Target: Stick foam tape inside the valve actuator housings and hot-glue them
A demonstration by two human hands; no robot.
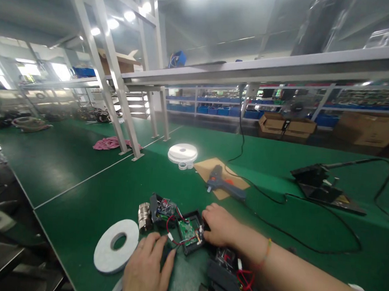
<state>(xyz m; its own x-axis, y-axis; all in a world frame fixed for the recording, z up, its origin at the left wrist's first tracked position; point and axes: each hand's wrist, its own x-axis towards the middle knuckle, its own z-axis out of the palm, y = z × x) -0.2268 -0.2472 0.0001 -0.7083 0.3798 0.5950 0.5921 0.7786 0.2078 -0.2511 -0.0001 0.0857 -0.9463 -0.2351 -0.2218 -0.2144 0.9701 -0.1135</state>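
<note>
Tape roll: we see a flat white tape roll [116, 246] lying on the green table [80, 187] at the lower left of the frame, just left of the left hand.
Left hand: our left hand [147, 267] rests palm down at the bottom centre, fingers spread and loosely open; the fingertips [157, 240] lie beside red wires [170, 225], and we cannot tell whether they pinch anything.
Metal cylinder: a small shiny metal cylinder [145, 216] lies just above the left hand, touching the left end of the wired parts.
Circuit board: a green circuit board [189, 231] sits in a black case [192, 233] at the lower centre, between our two hands.
Right hand: our right hand [220, 226] is curled over the right edge of the black case, fingers bent down onto it; how firm the grip is stays hidden.
Second unit: another black unit [229, 275] with red wiring lies under our right forearm, at the bottom of the frame.
White discs: a stack of white discs [182, 153] rests at the centre of the frame, well beyond the hands.
Glue gun: a blue glue gun [223, 184] lies on a piece of cardboard [206, 168], right of the discs.
Black stand: a black stand [320, 184] with a cable [307, 247] sits at the middle right.
</note>
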